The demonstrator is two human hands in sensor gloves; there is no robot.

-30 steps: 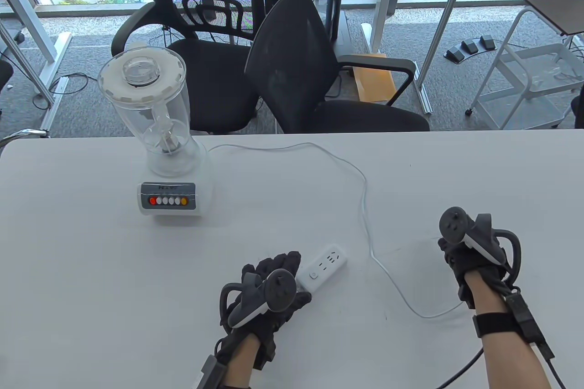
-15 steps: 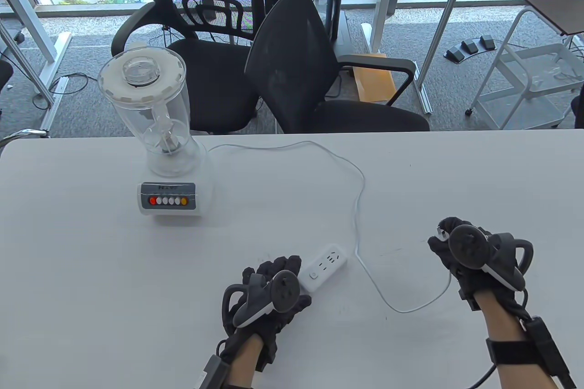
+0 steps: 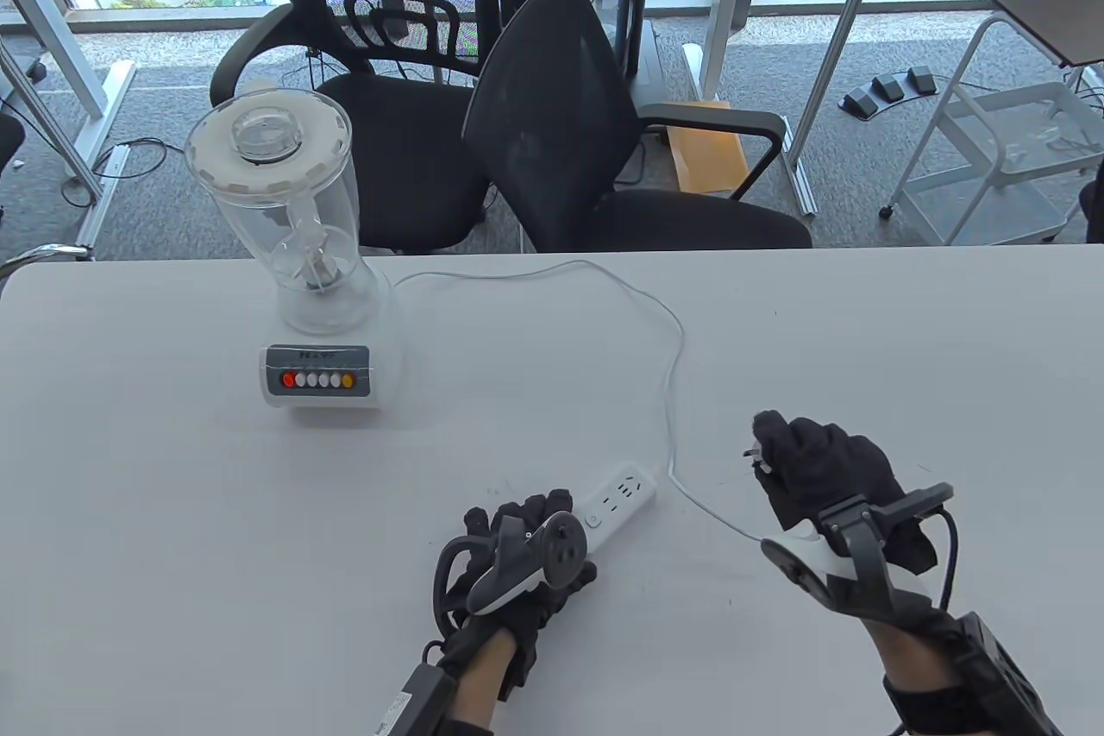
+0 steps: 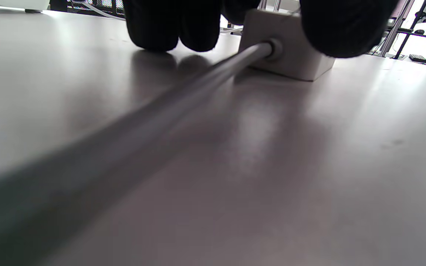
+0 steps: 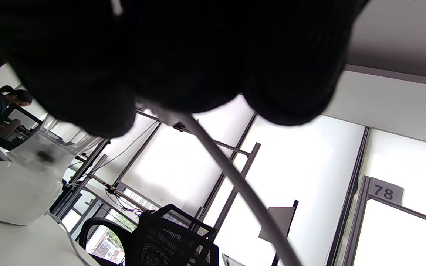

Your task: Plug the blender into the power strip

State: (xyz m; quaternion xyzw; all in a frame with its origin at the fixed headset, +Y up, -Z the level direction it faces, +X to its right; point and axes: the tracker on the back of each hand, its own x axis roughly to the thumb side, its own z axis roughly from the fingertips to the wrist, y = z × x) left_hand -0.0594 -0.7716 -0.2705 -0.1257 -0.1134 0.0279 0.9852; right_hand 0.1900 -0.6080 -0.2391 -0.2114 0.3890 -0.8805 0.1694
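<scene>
Right hand (image 3: 819, 468) grips the plug (image 3: 752, 455), prongs facing left, just right of the power strip (image 3: 614, 505). Left hand (image 3: 517, 555) presses on the strip's near end, fingers curled over it. The blender (image 3: 302, 253) stands far left. Risks: misaligned prongs may skid off the sockets; the slack cord (image 3: 673, 356) may snag; the strip may slide.

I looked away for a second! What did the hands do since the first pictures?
The right hand picked the plug up off the table and carried it left, toward the power strip, turning so the prongs point that way; the white cord swung along. The left hand shifted slightly right, still holding the strip. The blender stayed put.
</scene>
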